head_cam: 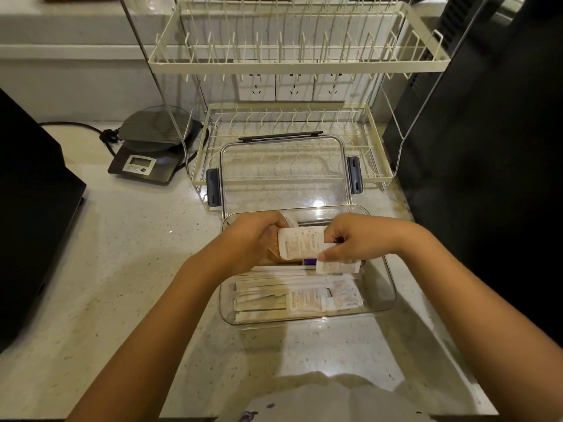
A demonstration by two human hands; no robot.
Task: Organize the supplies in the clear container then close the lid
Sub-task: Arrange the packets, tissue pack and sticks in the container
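A clear container stands on the counter before me, holding several white paper-wrapped sticks and white printed packets. Above its far half, my left hand and my right hand both grip a stack of white packets, with a brown packet on the left side of the stack. Another small white packet lies under my right thumb. The clear lid with dark grey latches leans upright behind the container, against the dish rack.
A cream two-tier wire dish rack stands behind the container. A kitchen scale with a cord sits at the back left. Dark appliances flank the counter at the left and right. Wall sockets show behind the rack.
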